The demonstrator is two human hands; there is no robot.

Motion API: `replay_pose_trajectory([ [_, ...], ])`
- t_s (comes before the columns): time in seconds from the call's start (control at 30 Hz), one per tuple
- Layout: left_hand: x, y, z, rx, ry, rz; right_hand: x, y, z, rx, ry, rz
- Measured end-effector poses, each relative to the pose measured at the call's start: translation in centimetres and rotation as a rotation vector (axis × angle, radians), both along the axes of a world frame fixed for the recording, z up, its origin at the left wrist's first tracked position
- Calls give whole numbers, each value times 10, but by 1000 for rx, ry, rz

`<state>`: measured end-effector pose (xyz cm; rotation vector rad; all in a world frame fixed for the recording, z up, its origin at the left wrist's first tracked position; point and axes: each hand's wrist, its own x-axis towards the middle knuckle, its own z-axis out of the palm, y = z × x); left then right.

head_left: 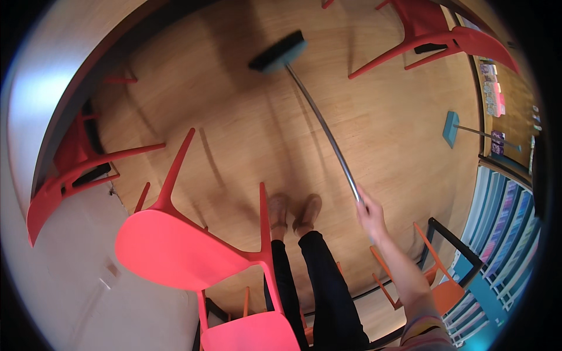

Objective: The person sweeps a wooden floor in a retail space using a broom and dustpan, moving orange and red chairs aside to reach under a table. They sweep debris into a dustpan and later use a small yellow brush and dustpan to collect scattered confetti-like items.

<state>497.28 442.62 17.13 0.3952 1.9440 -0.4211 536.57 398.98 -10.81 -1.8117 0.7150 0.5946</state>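
Observation:
My right hand (370,215) is closed around the metal handle of a long broom (325,126). Out on the wooden floor (234,111), ahead of my feet, lies its blue head (285,54) with dark bristles. My left hand is outside the picture. Close by on my left, a red chair (181,248) shows its rounded back, seat and several legs; its back is beside my legs.
A blue long-handled dustpan (451,130) stands at the right by a wall display. Red chairs (430,44) are at the far right and by a white table (52,76) at left. Orange chairs (447,295) and striped shelves (506,228) are at lower right.

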Motion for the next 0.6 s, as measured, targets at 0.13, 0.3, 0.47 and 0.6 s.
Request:
replay_pose_trajectory([
  [0.13,0,3,1,0,8,0,-81,-9,56,-38,81,3],
  [0.3,-4,5,0,7,22,14,-8,-5,3,-48,-83,158],
  [0.47,14,0,11,32,29,14,161,43,-88,-54,-258,348],
  [0.6,6,15,12,103,-50,-17,243,72,-140,-116,-440,325],
])
